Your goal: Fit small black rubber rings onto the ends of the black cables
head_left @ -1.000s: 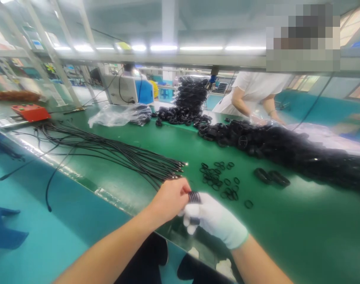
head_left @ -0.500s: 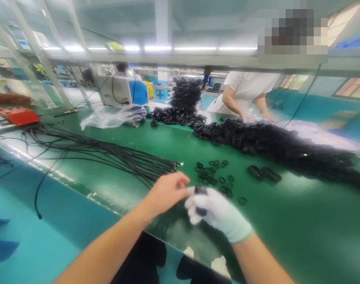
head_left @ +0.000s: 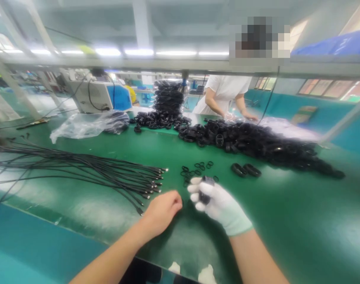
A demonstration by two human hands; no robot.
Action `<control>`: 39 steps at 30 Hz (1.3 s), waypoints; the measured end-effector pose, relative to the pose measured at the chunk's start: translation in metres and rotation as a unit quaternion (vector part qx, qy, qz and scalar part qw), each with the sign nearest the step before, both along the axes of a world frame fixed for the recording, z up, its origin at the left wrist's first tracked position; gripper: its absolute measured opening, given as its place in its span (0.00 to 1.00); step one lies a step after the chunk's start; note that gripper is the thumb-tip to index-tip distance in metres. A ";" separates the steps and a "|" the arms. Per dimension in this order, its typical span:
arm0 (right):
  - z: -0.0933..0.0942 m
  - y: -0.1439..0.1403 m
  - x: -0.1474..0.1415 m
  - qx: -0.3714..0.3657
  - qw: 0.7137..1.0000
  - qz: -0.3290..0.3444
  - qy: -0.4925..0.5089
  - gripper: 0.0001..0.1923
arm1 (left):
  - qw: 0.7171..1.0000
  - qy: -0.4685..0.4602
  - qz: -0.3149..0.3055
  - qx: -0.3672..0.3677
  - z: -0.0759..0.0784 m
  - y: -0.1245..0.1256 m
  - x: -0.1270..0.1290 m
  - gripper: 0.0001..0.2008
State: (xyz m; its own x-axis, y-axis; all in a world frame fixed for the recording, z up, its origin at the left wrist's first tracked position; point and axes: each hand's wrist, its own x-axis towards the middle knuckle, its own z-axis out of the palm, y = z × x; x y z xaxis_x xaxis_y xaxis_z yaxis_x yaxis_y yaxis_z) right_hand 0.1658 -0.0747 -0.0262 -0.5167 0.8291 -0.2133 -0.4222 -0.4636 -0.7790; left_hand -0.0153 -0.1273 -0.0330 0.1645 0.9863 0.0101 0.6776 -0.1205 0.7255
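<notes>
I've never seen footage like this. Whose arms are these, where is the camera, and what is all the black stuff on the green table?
The camera sits on a person's head and looks down at their own two hands. The right hand wears a white glove and grips a small stack of black rings. The bare left hand is beside it, loosely curled and holding nothing that I can see. On the green table lie loose black rings, a bundle of black cables on the left, and a long heap of black round parts farther back. Another person in white works at the far side.
</notes>
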 end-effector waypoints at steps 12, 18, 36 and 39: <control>-0.017 -0.022 -0.046 -0.014 0.997 0.025 0.071 0.19 | 0.915 -0.378 0.113 -0.087 -0.016 -0.004 0.005 0.15; -0.015 -0.018 -0.035 -0.014 0.970 0.194 0.149 0.24 | 0.851 -0.509 0.064 -0.109 0.002 -0.021 -0.012 0.15; 0.005 -0.024 -0.028 0.173 0.966 0.141 -0.128 0.21 | 0.996 0.009 -0.086 0.022 0.051 -0.007 -0.039 0.24; 0.008 -0.028 -0.032 0.163 0.956 0.184 -0.162 0.26 | 0.995 -0.031 -0.090 0.005 0.044 -0.006 -0.038 0.30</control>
